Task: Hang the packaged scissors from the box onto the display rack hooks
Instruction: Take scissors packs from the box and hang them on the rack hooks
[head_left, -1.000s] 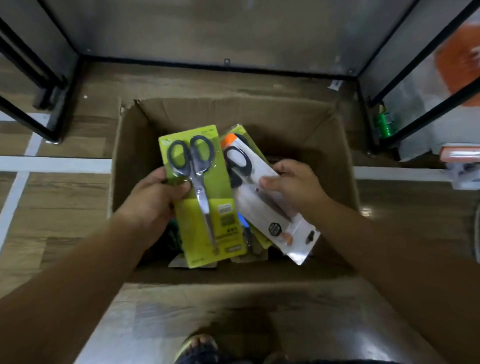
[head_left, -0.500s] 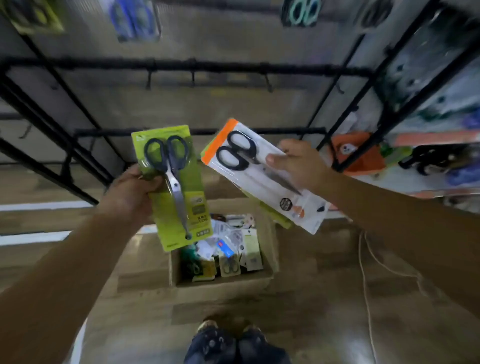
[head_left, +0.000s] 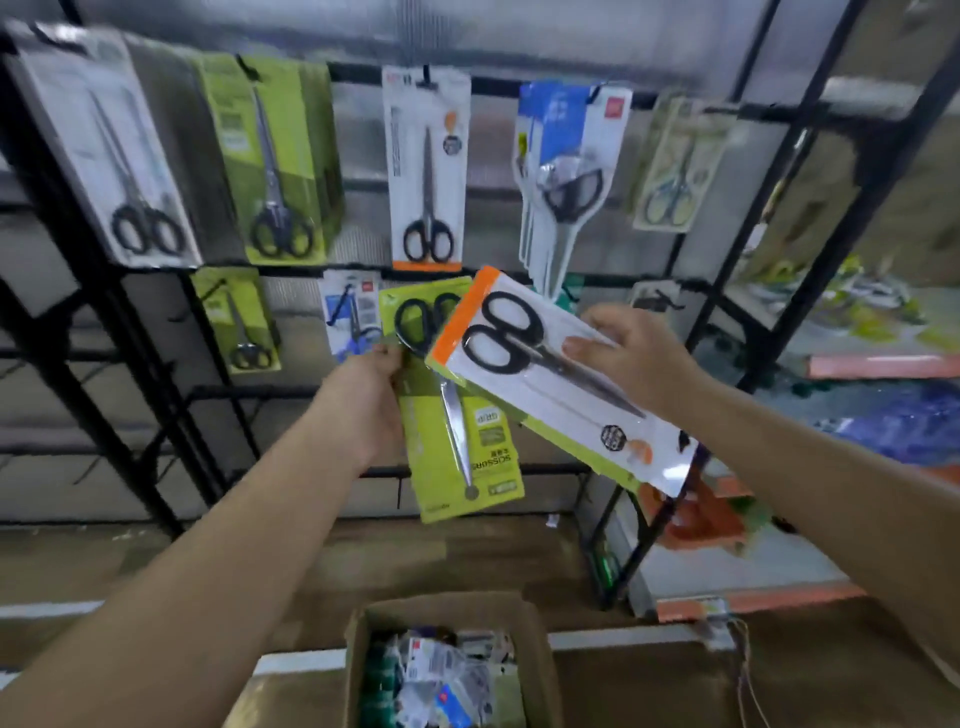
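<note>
My left hand (head_left: 371, 387) grips a lime-green scissors pack (head_left: 457, 447) by its left edge, handles upward. My right hand (head_left: 636, 358) holds a white scissors pack with an orange top strip (head_left: 550, 384), tilted down to the right; a second green card shows behind it. The white pack overlaps the green pack's upper right corner. Both packs are raised in front of the black wire display rack (head_left: 519, 88), below its upper row of hanging packs. The cardboard box (head_left: 537, 670) stands on the floor at the bottom centre, with several packs inside.
Several scissors packs hang on the rack: a white one (head_left: 426, 171) straight above my hands, green ones (head_left: 275, 166) to the left, a blue one (head_left: 569, 171) to the right. A second rack frame (head_left: 810, 208) stands at the right. Wooden floor lies below.
My view has tilted up from the box to the rack. Both hands lifted their packs higher and came together, so the white pack now overlaps the green one.
</note>
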